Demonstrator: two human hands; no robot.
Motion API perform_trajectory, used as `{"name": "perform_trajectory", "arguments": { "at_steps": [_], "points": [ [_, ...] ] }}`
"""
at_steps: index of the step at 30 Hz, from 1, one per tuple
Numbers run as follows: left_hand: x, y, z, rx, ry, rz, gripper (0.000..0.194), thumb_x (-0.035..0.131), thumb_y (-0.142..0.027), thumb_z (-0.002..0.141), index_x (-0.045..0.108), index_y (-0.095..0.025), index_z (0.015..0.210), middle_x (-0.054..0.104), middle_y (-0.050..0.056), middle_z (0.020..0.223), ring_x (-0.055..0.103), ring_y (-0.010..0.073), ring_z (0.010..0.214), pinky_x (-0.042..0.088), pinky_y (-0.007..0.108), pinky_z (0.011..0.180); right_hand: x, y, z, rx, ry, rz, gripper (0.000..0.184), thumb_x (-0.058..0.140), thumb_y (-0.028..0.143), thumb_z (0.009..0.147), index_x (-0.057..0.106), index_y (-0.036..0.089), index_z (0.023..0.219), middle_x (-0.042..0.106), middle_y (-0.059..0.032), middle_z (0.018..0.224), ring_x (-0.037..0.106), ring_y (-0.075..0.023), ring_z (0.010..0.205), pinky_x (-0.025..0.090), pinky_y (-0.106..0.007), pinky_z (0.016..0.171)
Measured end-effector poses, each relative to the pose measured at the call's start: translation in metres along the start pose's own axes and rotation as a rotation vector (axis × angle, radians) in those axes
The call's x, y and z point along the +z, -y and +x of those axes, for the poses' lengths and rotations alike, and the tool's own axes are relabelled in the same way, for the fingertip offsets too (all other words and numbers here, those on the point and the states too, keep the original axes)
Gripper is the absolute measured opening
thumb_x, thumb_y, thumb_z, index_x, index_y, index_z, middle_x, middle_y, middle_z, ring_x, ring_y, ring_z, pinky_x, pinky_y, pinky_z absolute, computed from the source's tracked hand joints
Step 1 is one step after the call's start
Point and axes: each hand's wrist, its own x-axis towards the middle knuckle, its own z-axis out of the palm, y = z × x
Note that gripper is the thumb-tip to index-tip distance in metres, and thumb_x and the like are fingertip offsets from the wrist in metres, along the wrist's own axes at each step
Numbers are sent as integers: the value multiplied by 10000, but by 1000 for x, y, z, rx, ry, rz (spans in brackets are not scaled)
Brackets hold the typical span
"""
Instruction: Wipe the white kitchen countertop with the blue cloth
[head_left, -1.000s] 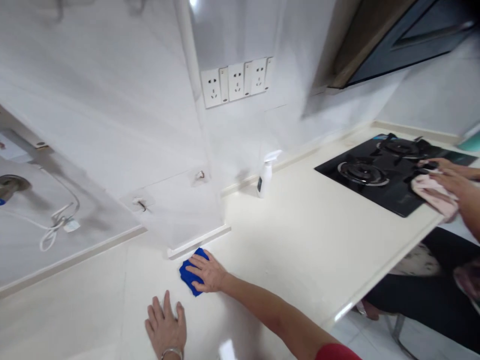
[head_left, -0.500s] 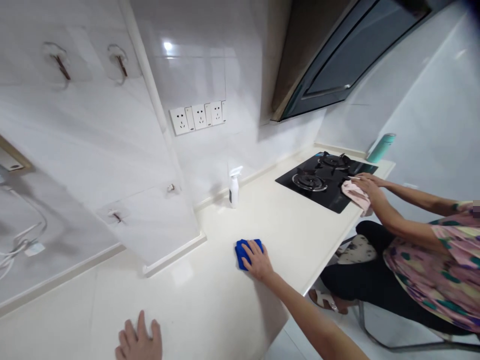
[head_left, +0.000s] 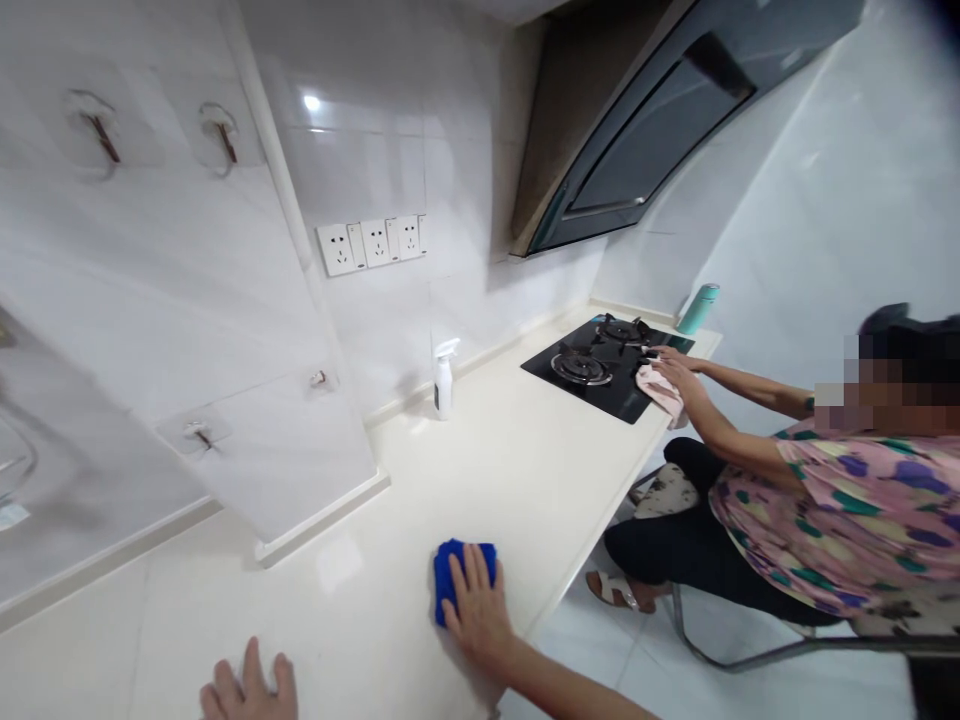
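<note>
A folded blue cloth lies on the cream countertop near its front edge. My right hand holds it down from above, with the fingers over the top and the thumb at the near side. At the bottom left my left hand rests on the counter with its fingers spread and nothing in them; its lower part is cut off by the frame. A white spray bottle stands upright against the back wall, beyond the cloth.
To the right a seated person holds a pale pink cloth at the edge of the black gas stove. A teal bottle stands in the far corner. Above hangs a range hood. A wall corner juts onto the counter at left.
My right hand has drawn the blue cloth toward me along the counter. The view has turned slightly right. The other person's hands remain at the stove edge.
</note>
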Motion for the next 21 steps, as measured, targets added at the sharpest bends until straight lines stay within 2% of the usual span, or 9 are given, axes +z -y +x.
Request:
{"name": "perform_trajectory", "arguments": {
  "at_steps": [4,6,8,10,13,17,21],
  "points": [
    [-7,-6,-2,15,3,-9,797,150,-651,856,428,-214,1462,365,188,1558,262,388,1466,254,598,1158,5,67,-8,-201,86,123,763,398,579,940,254,156,1558,147,-217,1619,120,-421,1506,116,-760,1147],
    [-10,-8,-2,22,3,-19,809,133,-649,853,436,-203,1456,374,192,1547,276,392,1455,264,605,1147,2,86,-9,-268,118,155,763,364,596,950,264,137,1552,147,-236,1614,108,-421,1507,108,-760,1148],
    [-12,-8,-3,30,11,-33,818,126,-644,852,445,-186,1450,363,204,1550,271,406,1451,259,619,1143,-3,91,-10,-294,140,178,751,363,597,953,267,153,1552,166,-230,1616,126,-410,1507,118,-749,1152],
    [-11,-7,-3,43,17,-47,827,130,-640,852,449,-162,1446,345,219,1558,247,423,1457,249,634,1143,-7,83,-13,-318,139,199,734,380,604,950,264,205,1554,187,-196,1624,169,-383,1506,152,-719,1161],
    [-7,-3,-2,65,16,-56,825,136,-627,856,456,-139,1439,341,235,1553,223,430,1464,242,652,1140,-10,58,-22,-311,87,186,707,423,598,938,266,283,1551,221,-131,1632,223,-345,1498,200,-662,1173],
    [0,2,-2,113,16,-49,827,112,-614,869,455,-119,1436,317,252,1556,196,446,1469,222,666,1143,-13,11,-38,-139,2,68,704,496,529,912,291,299,1544,259,-112,1625,259,-344,1484,208,-618,1180],
    [2,4,-4,129,12,-49,832,79,-612,879,449,-118,1436,301,259,1557,182,458,1471,210,678,1141,-22,-33,-43,7,-33,-33,649,443,503,939,302,303,1540,252,-105,1629,254,-317,1488,176,-590,1189]
  ]
}}
